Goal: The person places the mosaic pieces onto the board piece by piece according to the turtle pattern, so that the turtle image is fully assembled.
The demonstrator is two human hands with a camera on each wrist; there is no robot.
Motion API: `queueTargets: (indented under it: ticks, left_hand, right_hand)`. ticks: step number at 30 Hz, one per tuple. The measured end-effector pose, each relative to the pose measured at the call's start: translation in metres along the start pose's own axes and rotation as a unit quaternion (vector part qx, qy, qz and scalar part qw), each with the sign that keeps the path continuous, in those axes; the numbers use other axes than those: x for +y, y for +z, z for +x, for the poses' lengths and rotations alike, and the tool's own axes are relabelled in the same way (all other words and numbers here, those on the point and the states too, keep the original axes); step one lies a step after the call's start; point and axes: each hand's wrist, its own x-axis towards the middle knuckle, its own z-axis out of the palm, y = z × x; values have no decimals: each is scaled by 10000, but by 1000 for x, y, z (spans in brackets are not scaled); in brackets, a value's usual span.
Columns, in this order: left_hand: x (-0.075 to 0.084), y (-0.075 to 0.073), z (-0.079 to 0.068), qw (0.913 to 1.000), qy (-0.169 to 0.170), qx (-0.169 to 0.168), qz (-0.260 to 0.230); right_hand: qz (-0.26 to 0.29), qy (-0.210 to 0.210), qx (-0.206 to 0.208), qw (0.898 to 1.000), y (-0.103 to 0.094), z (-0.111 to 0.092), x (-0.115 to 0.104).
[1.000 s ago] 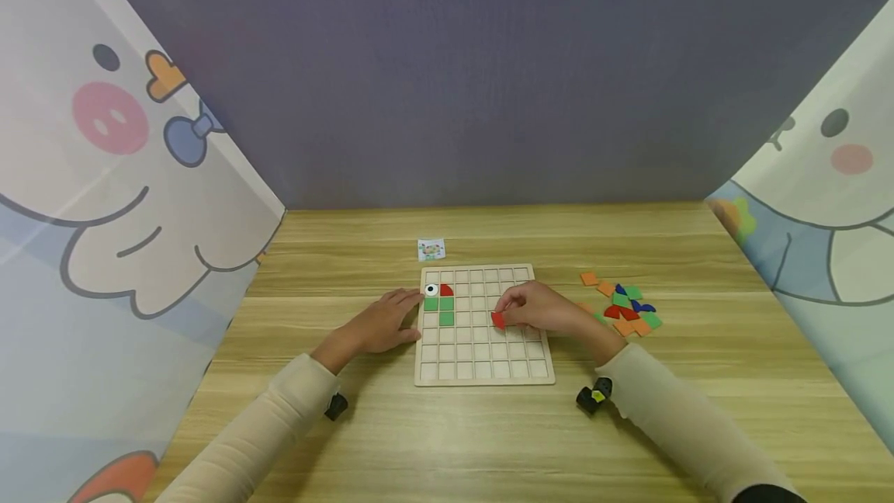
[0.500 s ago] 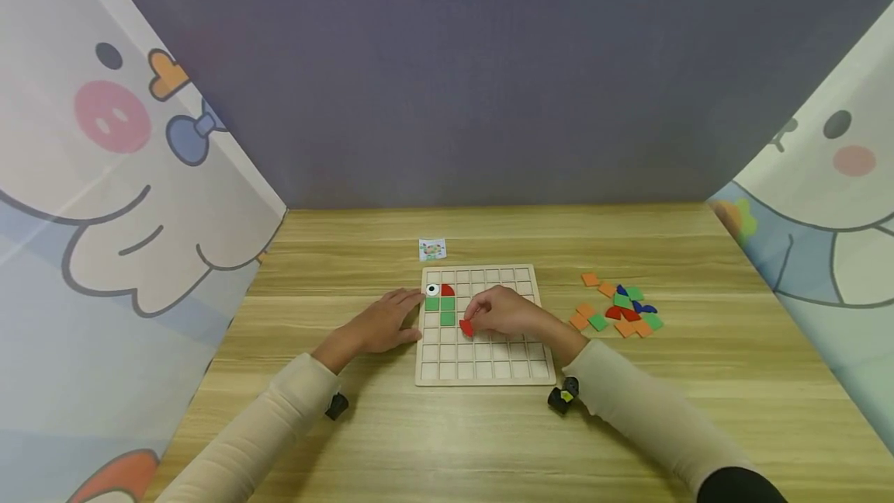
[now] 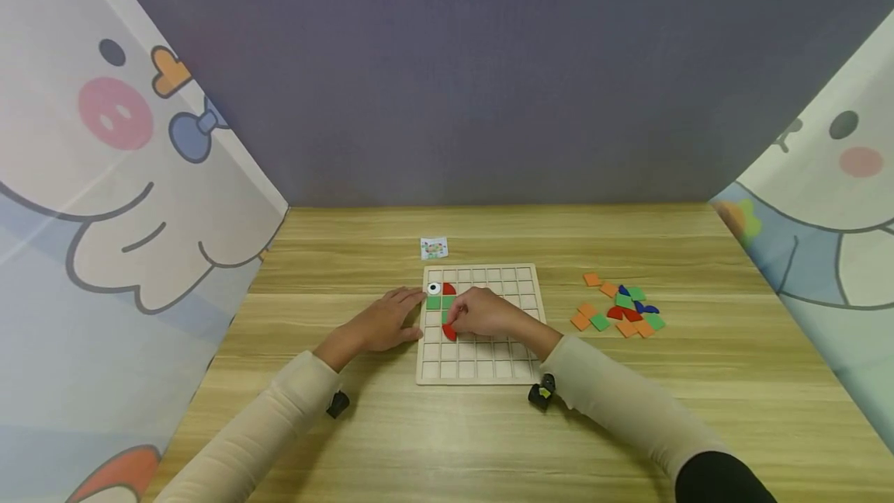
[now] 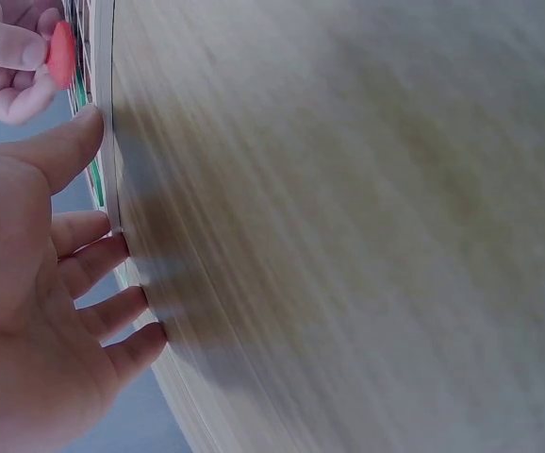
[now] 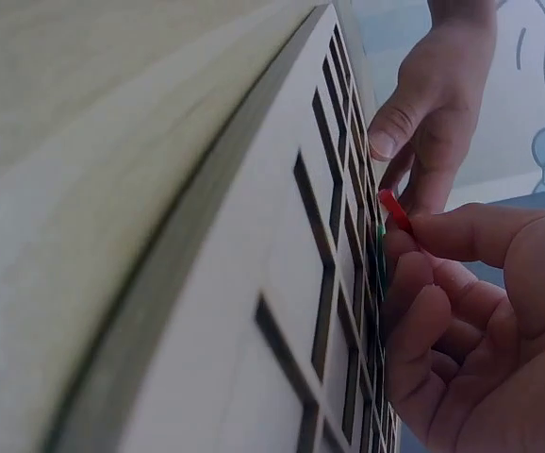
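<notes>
Between thumb and fingertips, my right hand (image 3: pixel 482 312) pinches a red quarter-circle tile (image 3: pixel 449 332) over the left part of a wooden grid board (image 3: pixel 489 371). In the right wrist view the same red tile (image 5: pixel 397 209) stands tilted in the pinch. My left hand (image 3: pixel 380 322) rests at the board's left edge with straight, spread fingers; the left wrist view shows its fingertips at that edge. On the board lie a white eye tile (image 3: pixel 434 288), another red quarter-circle tile (image 3: pixel 449 288) and green square tiles (image 3: pixel 434 302), one partly covered by my right hand.
Right of the board lies a loose group of orange square tiles (image 3: pixel 592 279), green square tiles (image 3: pixel 599 322), red tiles (image 3: pixel 632 314) and blue tiles (image 3: pixel 650 309). A small picture card (image 3: pixel 434 248) lies behind the board. A dark panel (image 3: pixel 489 84) stands at the table's back.
My right hand has moved left across the board with the red quarter-circle tile, from the right-hand columns to just below the green tiles. My left hand has stayed at the board's edge.
</notes>
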Motion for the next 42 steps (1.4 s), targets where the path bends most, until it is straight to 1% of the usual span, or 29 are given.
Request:
queueTargets:
  ticks: [9,18,26,28,32,37,42]
  left_hand:
    - [-1,0,1,9999,69,56,51]
    - [-2,0,1,9999,88,38,39]
    - [-1,-1,0,10000,92,29,-8]
    - [-1,-1,0,9999,118,50,4]
    - [0,0,0,9999,113,55,37]
    - [1,0,0,10000,28,32,-8]
    - [2,-2,0,10000,22,36,-15]
  right_hand:
    - [-267,-67,59,9996,3,4,-1]
    - [-433,-85,127,9989,7,6,-1]
    - [-930,-67,286,9952,10,7,-1]
    - [-960,-38,303,9949,10,6,-1]
    - [-874,44,408,9953,5,2,-1]
    - [-743,73,612,9953,-5,-2,6]
    - [-495,108,567,9971,-22,-10,17]
